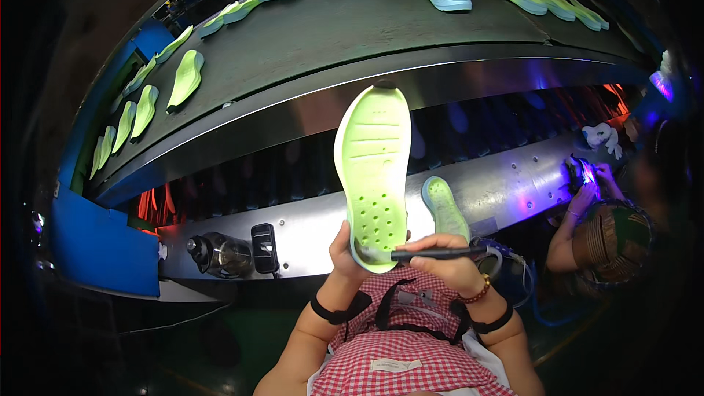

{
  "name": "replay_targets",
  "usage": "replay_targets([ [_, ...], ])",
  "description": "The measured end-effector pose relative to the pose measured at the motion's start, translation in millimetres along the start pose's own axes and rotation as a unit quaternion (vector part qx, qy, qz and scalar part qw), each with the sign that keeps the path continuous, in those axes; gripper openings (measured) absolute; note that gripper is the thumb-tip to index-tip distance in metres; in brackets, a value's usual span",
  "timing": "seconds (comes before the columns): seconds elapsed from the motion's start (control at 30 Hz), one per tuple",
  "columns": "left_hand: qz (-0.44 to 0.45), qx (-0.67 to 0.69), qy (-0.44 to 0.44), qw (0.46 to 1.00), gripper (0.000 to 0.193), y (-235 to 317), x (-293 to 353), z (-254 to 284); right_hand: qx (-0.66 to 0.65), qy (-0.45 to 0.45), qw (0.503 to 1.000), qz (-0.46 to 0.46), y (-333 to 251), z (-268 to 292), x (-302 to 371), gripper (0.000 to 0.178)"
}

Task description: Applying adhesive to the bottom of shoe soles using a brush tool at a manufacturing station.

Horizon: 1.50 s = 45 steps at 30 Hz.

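A pale green shoe sole (pixel 378 154) with a light blue edge stands nearly upright before me, its inner face toward me. Small holes dot its lower half, and grooves cross the upper part. My left hand (pixel 342 253) grips its lower left edge. In my right hand (pixel 449 265) is a slim black-handled brush (pixel 444 254), held level. Its pale, blurry bristle end touches the sole near the lower end. Behind my right hand, a second green sole (pixel 445 205) with a blue rim rests on the metal ledge.
Beyond the steel rail (pixel 293 110), a dark conveyor belt (pixel 330 33) carries several green-and-blue soles. A dark bottle (pixel 224 255) and a phone (pixel 265 248) sit on the metal ledge (pixel 312 231) at left. Another person (pixel 612 242) works at right under purple light, near a white glove-like item (pixel 603 138).
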<state>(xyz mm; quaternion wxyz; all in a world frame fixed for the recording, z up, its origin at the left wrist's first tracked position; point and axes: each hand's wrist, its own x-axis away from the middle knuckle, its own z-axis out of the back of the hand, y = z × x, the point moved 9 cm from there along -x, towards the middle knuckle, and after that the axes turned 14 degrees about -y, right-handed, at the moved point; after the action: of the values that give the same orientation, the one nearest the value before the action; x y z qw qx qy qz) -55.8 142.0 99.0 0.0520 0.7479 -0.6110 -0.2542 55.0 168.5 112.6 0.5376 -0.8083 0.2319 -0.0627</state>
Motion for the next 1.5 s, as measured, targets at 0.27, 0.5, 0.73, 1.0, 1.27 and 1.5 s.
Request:
replay_targets([
  [0.27, 0.237, -0.146, -0.045, 0.959, 0.057, -3, 5, 19, 0.324, -0.18, 0.928, 0.049, -39, -22, -2, 0.023],
  [0.5, 0.399, -0.064, -0.017, 0.915, 0.059, -12, 21, 24, 0.322, -0.243, 0.912, 0.073, -62, -31, 6, 0.024],
  [0.73, 0.477, -0.148, 0.018, 0.866, 0.062, -4, 29, 19, 0.391, -0.295, 0.872, 0.027, -66, -34, 1, 0.019],
  [1.0, 0.316, -0.275, 0.212, 0.883, 0.049, 58, 24, -27, 0.364, -0.241, 0.899, 0.042, -59, -22, 12, 0.025],
  [1.27, 0.206, -0.375, 0.241, 0.871, 0.057, 92, 47, 18, 0.359, -0.201, 0.909, 0.073, -61, -17, 7, 0.023],
  [1.5, 0.203, -0.258, 0.123, 0.936, 0.048, 95, 32, 20, 0.397, -0.131, 0.904, 0.091, -49, -7, 8, 0.019],
])
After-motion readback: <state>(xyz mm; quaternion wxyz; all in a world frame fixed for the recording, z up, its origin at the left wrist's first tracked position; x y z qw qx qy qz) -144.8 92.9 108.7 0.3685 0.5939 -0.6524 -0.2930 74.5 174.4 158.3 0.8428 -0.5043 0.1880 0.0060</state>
